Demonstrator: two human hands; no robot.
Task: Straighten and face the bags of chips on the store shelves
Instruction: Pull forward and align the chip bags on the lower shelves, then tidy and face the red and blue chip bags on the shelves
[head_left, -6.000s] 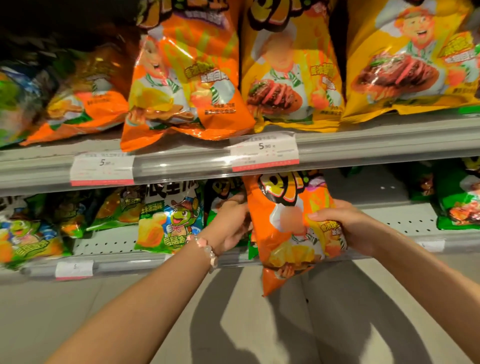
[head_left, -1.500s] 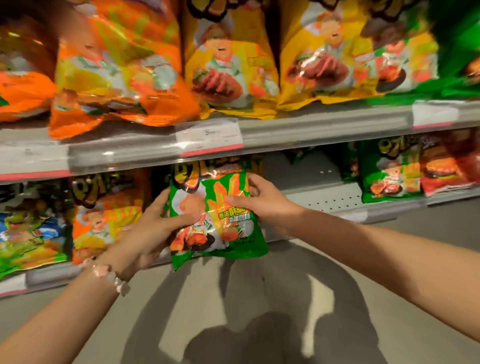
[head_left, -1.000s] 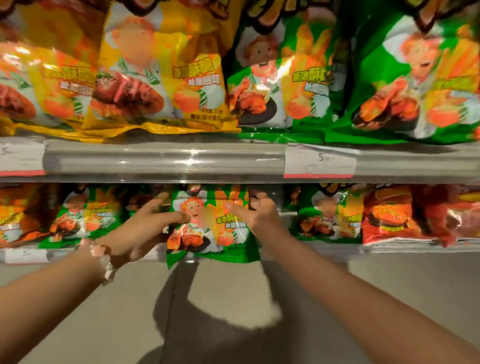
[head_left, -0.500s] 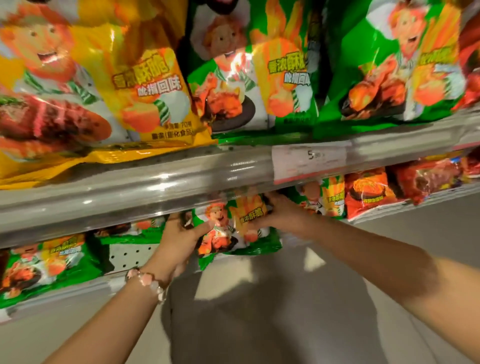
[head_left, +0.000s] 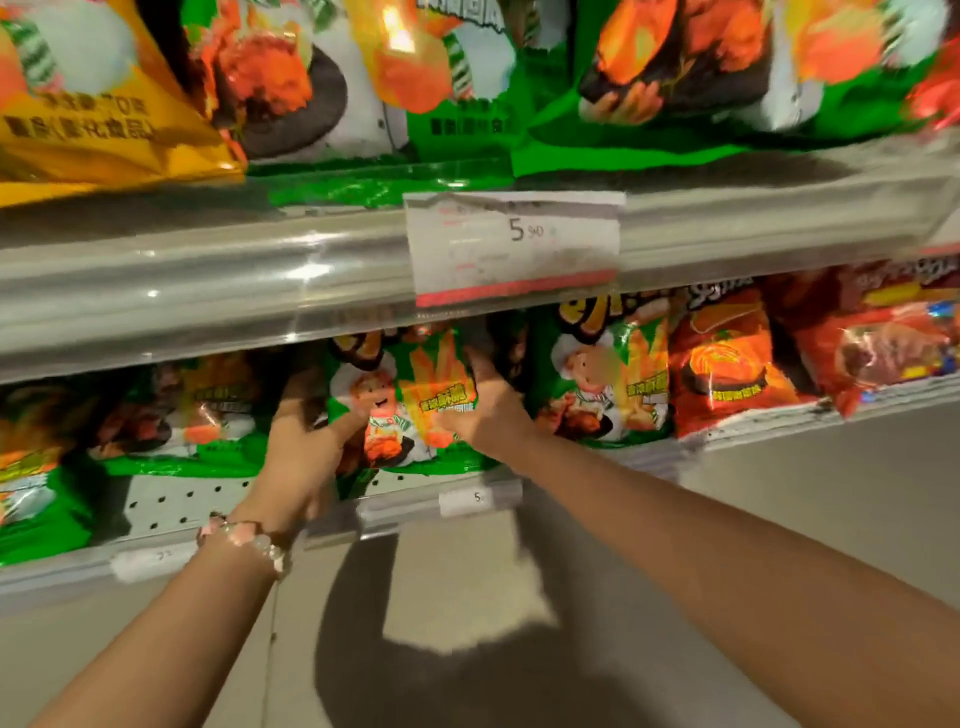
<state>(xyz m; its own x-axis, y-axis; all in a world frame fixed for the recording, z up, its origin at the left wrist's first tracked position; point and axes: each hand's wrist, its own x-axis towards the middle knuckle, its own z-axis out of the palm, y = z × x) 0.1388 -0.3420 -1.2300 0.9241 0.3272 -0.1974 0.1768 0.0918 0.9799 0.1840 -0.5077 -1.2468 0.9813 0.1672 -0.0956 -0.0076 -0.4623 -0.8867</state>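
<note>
Green chip bag (head_left: 410, 410) held upright at front of lower shelf (head_left: 197, 501), under price rail (head_left: 208, 291) of upper shelf, bottom seam hanging just past the lip. Left hand (head_left: 304, 441) pinching left edge, thumb across the front, fingers curled behind. Right hand (head_left: 485, 415) gripping right edge same way, thumb on front panel. Both hands closed on the bag, neither spread. Face forward, print readable, slight tilt to the left. Risks, judged from this pose: bottom seam not seated behind the lip, so likely to slide off toward the floor if let go now. Squeezing too hard at the edges probably crushes chips or creases the front. Pushing back carelessly could knock over neighbouring green bag (head_left: 605, 387) on the right, touching or nearly touching right-hand knuckles; cannot tell which. Bags to the left (head_left: 192, 415) lying slumped and dark, hard to read; could get shoved further askew. Bracelet (head_left: 244, 540) on left wrist close to the small price label strip (head_left: 478, 499), possible snag on pulling out. Headroom under upper shelf tight, top of bag may fold against it.
</note>
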